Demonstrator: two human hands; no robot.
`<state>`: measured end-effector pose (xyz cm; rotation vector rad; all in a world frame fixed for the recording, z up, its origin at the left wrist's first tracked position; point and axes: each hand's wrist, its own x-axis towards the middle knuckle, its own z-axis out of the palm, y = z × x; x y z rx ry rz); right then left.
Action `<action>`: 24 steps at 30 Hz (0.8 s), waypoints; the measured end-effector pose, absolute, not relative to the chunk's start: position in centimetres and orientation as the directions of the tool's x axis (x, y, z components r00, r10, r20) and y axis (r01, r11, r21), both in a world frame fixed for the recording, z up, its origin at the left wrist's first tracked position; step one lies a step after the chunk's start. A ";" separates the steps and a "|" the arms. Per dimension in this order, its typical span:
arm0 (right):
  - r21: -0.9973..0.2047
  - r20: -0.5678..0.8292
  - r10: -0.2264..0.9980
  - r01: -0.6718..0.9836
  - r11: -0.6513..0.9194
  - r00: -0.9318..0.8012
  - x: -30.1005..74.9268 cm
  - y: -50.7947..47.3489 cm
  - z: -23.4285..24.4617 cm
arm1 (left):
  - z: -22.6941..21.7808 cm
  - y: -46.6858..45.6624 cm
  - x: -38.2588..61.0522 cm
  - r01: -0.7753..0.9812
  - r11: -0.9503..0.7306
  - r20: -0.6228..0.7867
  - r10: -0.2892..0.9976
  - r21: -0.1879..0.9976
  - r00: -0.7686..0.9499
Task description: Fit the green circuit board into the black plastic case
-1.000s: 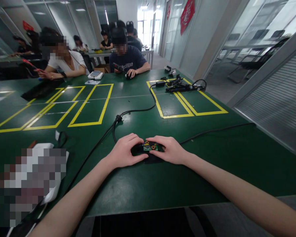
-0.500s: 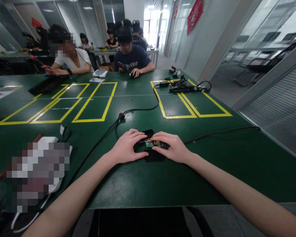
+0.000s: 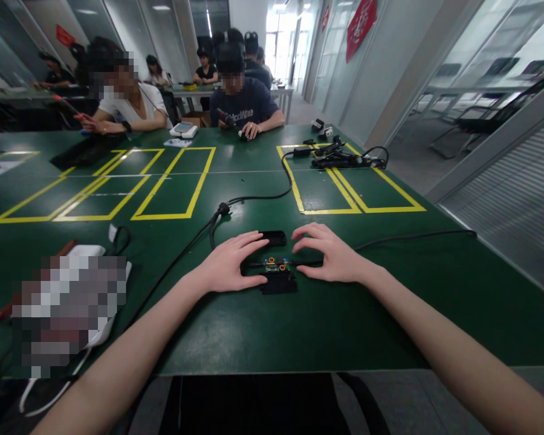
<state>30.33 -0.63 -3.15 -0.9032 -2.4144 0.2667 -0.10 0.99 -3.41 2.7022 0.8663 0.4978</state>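
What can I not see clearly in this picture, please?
All in the head view:
- Right-hand cable: a stretch is hidden behind the right hand.
- Board: any markings are too small.
- Near cover: contact with the left hand is too small to tell.
- White thing: its top is blurred by pixelation.

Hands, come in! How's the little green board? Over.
Left hand, right hand: both open. Circuit board: between them. Possibly in the way: far black piece, near black piece.

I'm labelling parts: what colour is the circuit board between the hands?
The circuit board is green; head view shows it.
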 end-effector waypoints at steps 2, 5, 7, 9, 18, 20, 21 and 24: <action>-0.362 0.319 0.685 0.584 0.727 -0.655 31.1 -0.4 -2.9 | -3.1 1.1 -0.3 0.507 -0.800 0.252 0.589 0.322 0.768; -0.390 0.216 0.719 0.617 0.683 -0.660 31.5 -0.2 -2.9 | -2.7 1.3 -0.5 0.522 -0.799 0.263 0.594 0.297 0.760; -0.400 0.227 0.725 0.616 0.678 -0.651 31.2 -0.1 -3.1 | -2.7 1.3 -0.6 0.546 -0.787 0.241 0.611 0.286 0.754; -0.392 0.268 0.723 0.613 0.686 -0.637 31.0 0.0 -3.4 | -2.8 1.4 -0.7 0.567 -0.775 0.218 0.626 0.278 0.749; -0.375 0.349 0.728 0.624 0.685 -0.590 30.6 0.3 -4.1 | -2.6 1.4 -0.7 0.582 -0.764 0.206 0.639 0.276 0.741; -0.397 0.362 0.730 0.612 0.684 -0.580 30.4 0.3 -4.1 | -2.5 1.3 -0.6 0.585 -0.759 0.197 0.644 0.287 0.739; -0.407 0.367 0.731 0.607 0.683 -0.575 30.4 0.3 -4.1 | -2.5 1.3 -0.6 0.587 -0.755 0.191 0.647 0.292 0.738; -0.421 0.380 0.733 0.600 0.680 -0.564 30.2 0.3 -4.1 | -2.3 1.2 -0.5 0.593 -0.746 0.172 0.655 0.302 0.736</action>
